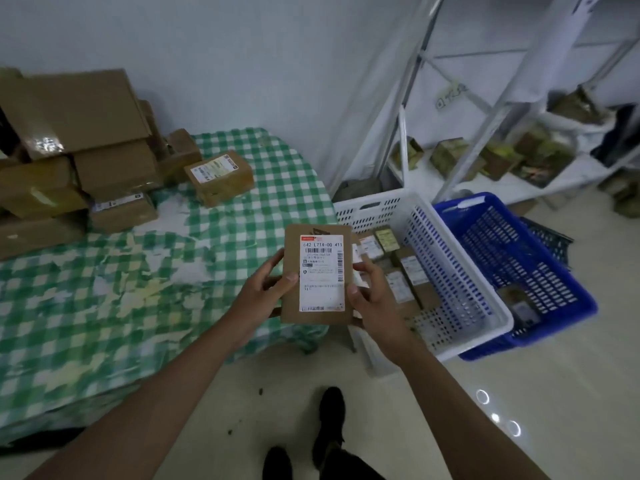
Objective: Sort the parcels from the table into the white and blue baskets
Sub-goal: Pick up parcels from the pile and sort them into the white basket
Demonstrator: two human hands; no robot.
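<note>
We grip one parcel [318, 275], left hand [266, 289] and right hand [372, 292] | white basket [460, 282] part-filled | blue basket [554, 271] nearly empty | table [173, 289] stack [79, 150] remains.

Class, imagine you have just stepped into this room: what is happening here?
A person is sorting parcels. Both hands, left hand and right hand, hold a flat brown parcel upright with its shipping label facing the camera. A pile of boxes waits on the checked table. On the floor to the right, the white basket already holds several parcels, and the blue basket beside it holds at least one.
</note>
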